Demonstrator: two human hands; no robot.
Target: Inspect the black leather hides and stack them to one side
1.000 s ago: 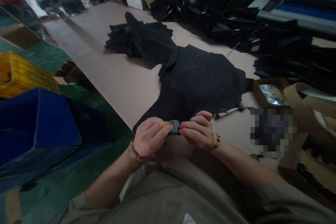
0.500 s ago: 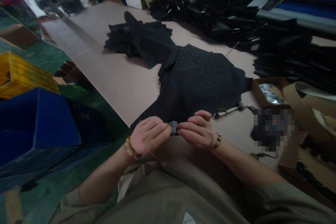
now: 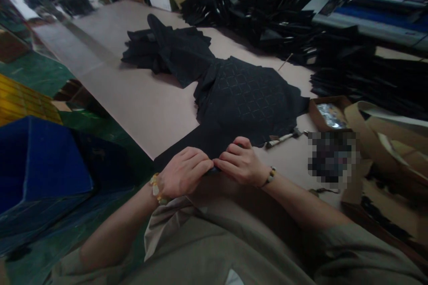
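Note:
A stack of black fabric pieces, marked with a stitched-looking diamond grid, lies on the table and reaches to its near edge. At that edge my left hand is closed, thumb and fingers pinching the fabric's border. My right hand pinches the same border from the other side, and its fingertips touch those of the left hand. Only a dark sliver of the held border shows between the thumbs; whatever else the fingers grip is hidden. Farther back, a second black fabric pile touches the first.
Right of the fabric lie a hammer-like tool, a small box with shiny contents and a cardboard roll. Black strips are heaped along the far side. On the floor at left stand blue bins and a yellow crate.
My hands have come together, and the small grey patch seen between my fingertips is now covered. The whole view has shifted slightly, so the table's contents sit farther left.

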